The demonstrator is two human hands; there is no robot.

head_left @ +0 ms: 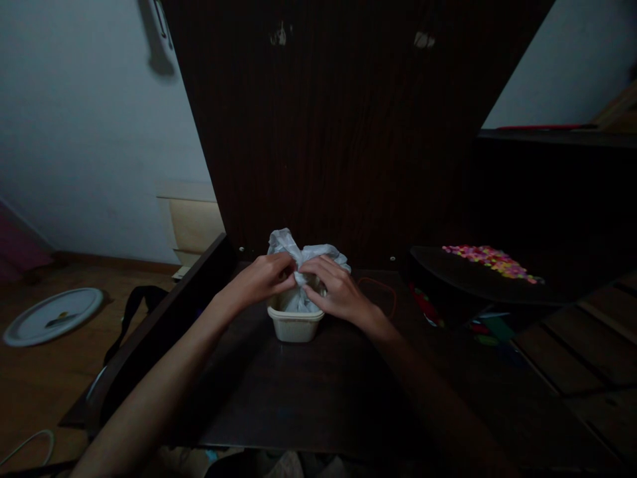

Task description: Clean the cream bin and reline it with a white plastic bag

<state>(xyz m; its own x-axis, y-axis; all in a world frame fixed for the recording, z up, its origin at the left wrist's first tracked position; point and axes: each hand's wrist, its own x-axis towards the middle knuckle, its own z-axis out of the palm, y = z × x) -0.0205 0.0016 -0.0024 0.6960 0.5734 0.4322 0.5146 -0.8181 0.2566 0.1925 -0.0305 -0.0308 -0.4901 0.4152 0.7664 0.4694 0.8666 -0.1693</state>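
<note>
A whitish, thin plastic bag (326, 252) stands gathered up out of a small cream plastic tub (296, 326). My left hand (266, 275) pinches the bag's twisted neck from the left. From the right, my right hand (336, 287) grips the same neck, its thumb and fingers closed on the plastic. Two loose ends of the bag flare out above my fingers. The lower part of the bag sits inside the tub, and what it contains is hidden.
The tub rests on a dark wooden desk (279, 405) with a tall dark back panel (338, 146). Colourful small pieces (490, 260) lie on a dark ledge at right. A raised side board (159, 325) borders the left. A white round lid-like plate (54, 315) is on the floor.
</note>
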